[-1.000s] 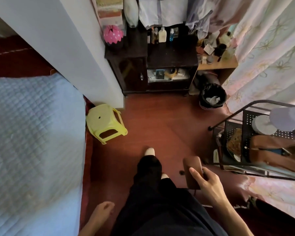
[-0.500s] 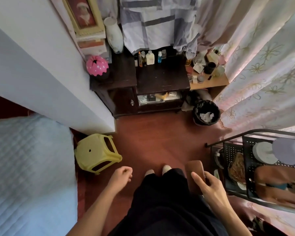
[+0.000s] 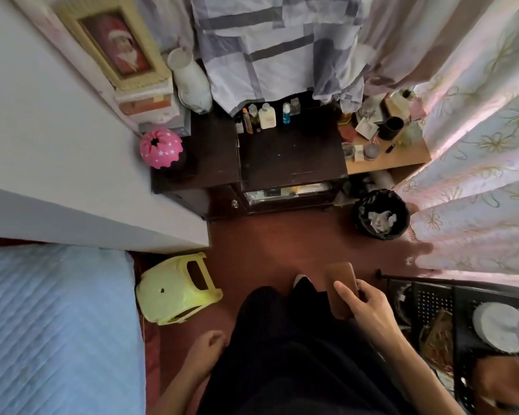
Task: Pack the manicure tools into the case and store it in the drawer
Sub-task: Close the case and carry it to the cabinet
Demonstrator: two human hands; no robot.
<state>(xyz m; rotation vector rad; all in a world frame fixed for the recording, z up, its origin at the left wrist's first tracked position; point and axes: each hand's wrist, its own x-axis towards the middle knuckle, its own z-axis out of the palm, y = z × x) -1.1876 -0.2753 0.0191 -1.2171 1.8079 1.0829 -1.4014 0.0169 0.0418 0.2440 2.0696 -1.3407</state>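
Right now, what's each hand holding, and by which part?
The right hand grips the brown case by its near end, index finger laid across its top. The left hand holds nothing, fingers loosely curled.

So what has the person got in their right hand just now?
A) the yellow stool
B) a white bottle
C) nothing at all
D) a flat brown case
D: the right hand grips the brown case, with fingers curled round its edge, while the left hand hangs loosely curled and holds nothing.
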